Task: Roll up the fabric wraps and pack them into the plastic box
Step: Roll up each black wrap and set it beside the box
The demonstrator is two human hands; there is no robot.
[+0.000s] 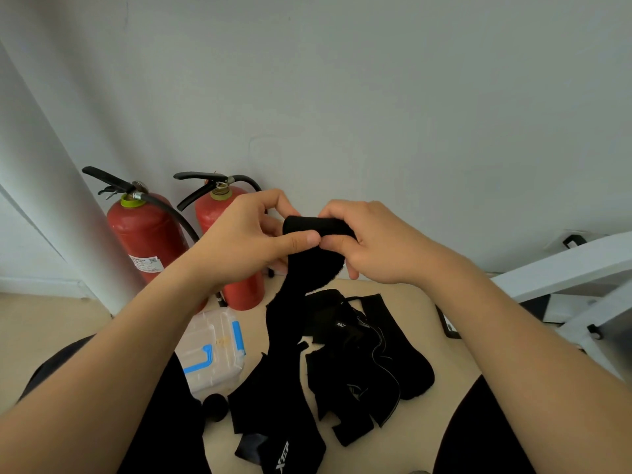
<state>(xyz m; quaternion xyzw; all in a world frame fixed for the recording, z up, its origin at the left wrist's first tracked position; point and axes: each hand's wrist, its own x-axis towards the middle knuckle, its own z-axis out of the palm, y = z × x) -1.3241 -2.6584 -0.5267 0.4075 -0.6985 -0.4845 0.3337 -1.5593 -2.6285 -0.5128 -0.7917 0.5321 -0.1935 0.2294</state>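
Item: fabric wrap, black, partly rolled, held in the air over the floor.
Rolled end: a short thick cylinder with its long axis running left to right, spanning the gap between both hands.
Loose tail: hangs down from the roll to the floor, toward the person.
Left hand: clamped on the roll's left end, thumb pressed on the front of the fabric.
Right hand: curled over the roll's right end, its thumb tip meeting the left thumb.
Governing relation: the roll lies level and equally near each hand, with the unwound length below it, so further winding would likely draw the tail upward.
Other wraps: a loose, unrolled black pile on the floor, below and to the right.
Small black roll: just beside the box, apparently finished.
Plastic box: clear with blue latches, lid seemingly shut, low on the left, nearer the left hand.
Backdrop: two red fire extinguishers against the wall.
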